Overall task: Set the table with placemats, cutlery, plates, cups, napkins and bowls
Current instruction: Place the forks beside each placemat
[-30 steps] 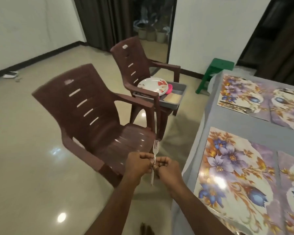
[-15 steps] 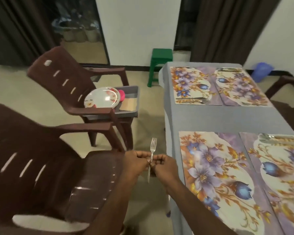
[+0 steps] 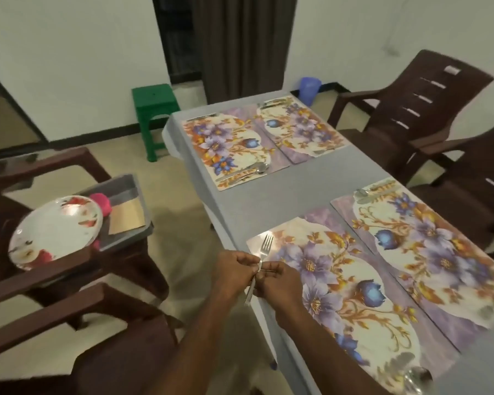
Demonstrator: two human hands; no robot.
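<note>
**Fork held over the table's near edge**

I see a grey table (image 3: pixel 283 192) carrying four floral placemats; the nearest mat (image 3: pixel 340 295) lies at its near left corner. Left of the table, a brown chair (image 3: pixel 40 280) bears a tray (image 3: pixel 126 235) with a plate (image 3: pixel 54 229). My left hand (image 3: pixel 234 273) and right hand (image 3: pixel 278 283) both pinch a fork (image 3: pixel 261 262) with curled fingers, tines up, over the table's left edge.
</note>
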